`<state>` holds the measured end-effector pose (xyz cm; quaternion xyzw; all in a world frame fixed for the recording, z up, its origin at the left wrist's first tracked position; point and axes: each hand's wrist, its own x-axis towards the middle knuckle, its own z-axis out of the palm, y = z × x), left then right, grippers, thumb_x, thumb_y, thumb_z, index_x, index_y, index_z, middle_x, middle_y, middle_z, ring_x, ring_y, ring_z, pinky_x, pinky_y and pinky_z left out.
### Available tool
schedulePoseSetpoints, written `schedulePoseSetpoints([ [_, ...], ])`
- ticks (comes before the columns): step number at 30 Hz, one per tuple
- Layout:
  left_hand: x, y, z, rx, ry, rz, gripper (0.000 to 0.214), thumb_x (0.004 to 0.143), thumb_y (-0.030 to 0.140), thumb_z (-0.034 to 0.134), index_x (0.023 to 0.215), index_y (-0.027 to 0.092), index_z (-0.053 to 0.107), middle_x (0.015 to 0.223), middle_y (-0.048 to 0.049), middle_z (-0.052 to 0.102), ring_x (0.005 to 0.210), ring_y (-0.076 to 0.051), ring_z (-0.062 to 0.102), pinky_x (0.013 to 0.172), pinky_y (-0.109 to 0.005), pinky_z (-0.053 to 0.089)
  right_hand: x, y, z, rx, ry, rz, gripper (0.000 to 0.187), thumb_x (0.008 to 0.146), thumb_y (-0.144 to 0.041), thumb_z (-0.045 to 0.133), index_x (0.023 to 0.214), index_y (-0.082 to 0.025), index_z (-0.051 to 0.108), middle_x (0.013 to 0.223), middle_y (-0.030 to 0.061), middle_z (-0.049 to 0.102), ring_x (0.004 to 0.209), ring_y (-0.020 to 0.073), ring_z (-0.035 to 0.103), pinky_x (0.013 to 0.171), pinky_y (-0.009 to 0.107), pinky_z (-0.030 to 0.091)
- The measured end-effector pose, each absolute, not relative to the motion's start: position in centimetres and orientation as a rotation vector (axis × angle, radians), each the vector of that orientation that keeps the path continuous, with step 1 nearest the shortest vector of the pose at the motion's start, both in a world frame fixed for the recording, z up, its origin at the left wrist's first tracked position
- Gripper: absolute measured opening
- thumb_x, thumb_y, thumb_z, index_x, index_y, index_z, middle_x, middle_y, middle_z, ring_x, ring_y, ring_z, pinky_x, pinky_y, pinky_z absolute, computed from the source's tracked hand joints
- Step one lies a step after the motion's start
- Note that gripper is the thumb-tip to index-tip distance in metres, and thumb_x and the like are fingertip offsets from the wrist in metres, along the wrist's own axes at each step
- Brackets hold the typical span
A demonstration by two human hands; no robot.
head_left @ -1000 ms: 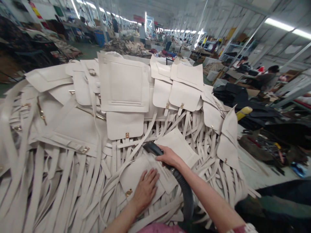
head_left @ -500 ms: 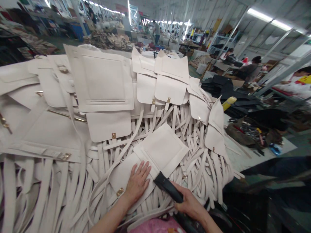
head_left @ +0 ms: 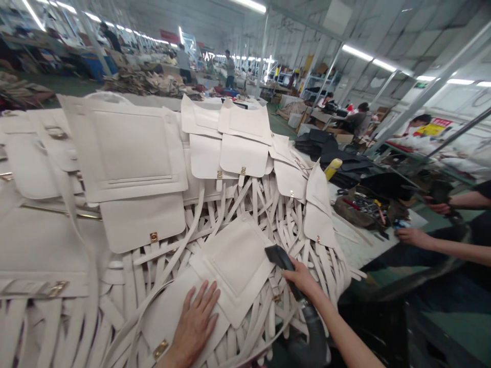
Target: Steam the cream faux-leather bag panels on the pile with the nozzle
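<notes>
A cream leather bag piece (head_left: 238, 255) lies slantwise on a thick heap of cream straps (head_left: 268, 199), its flap towards me. Flat on that flap, fingers spread, rests my left hand (head_left: 196, 319). A gold clasp (head_left: 160, 348) shows at the flap's end, left of the hand. My right hand (head_left: 301, 278) is wrapped round a black vacuum nozzle (head_left: 282, 257) with a thick black hose (head_left: 314, 327) running down from it. The nozzle's flat mouth is at the right edge of the piece's square panel; whether it touches is hard to tell.
More cream bag pieces (head_left: 132, 148) with gold clasps lie across the heap ahead and leftwards. To the right are a tool pouch (head_left: 362, 207), black material (head_left: 333, 153) and a yellow-topped object (head_left: 333, 167). Another person's hands (head_left: 418, 239) reach in from the right edge.
The nozzle in my right hand has moved up and right, from the piece's middle fold to its right edge. My left hand stays on the flap. The view has shifted right.
</notes>
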<state>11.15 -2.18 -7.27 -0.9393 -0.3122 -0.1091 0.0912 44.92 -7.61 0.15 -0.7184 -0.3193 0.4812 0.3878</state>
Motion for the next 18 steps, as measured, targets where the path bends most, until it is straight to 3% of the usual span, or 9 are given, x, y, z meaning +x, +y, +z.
schedulePoseSetpoints([
  [7, 10.9, -2.2, -7.0, -2.789, -0.887, -0.398, 0.048, 0.079, 0.028, 0.045, 0.127, 0.026, 0.039, 0.134, -0.0013, 0.038, 0.123, -0.023, 0.032, 0.103, -0.041, 0.012, 46.1, -5.2, 0.6, -1.779, -0.780, 1.048, 0.054, 0.069, -0.030, 0.052, 0.121, -0.021, 0.039, 0.053, -0.0067, 0.047, 0.038, 0.0118, 0.049, 0.033, 0.020, 0.039],
  [13, 11.2, -0.6, -6.0, -2.891, -0.901, -0.555, 0.036, 0.080, 0.028, 0.047, 0.117, 0.028, 0.049, 0.113, -0.0002, 0.058, 0.107, -0.019, 0.048, 0.098, -0.039, 0.026, 46.0, -8.6, 2.6, -1.748, -0.811, 1.205, 0.061, 0.066, -0.023, 0.054, 0.124, -0.020, 0.038, 0.048, -0.0069, 0.048, 0.034, 0.0132, 0.048, 0.030, 0.021, 0.038],
  [18, 17.1, 7.4, -2.9, -2.932, -1.304, -0.804, 0.050, 0.075, 0.018, 0.044, 0.125, 0.016, 0.039, 0.124, -0.0118, 0.045, 0.117, -0.025, 0.038, 0.098, -0.043, 0.030, 42.9, -8.1, 0.9, -1.661, -0.787, 1.288, 0.057, 0.060, -0.015, 0.051, 0.117, -0.018, 0.048, 0.050, -0.0076, 0.047, 0.032, 0.0074, 0.041, 0.032, 0.018, 0.038],
])
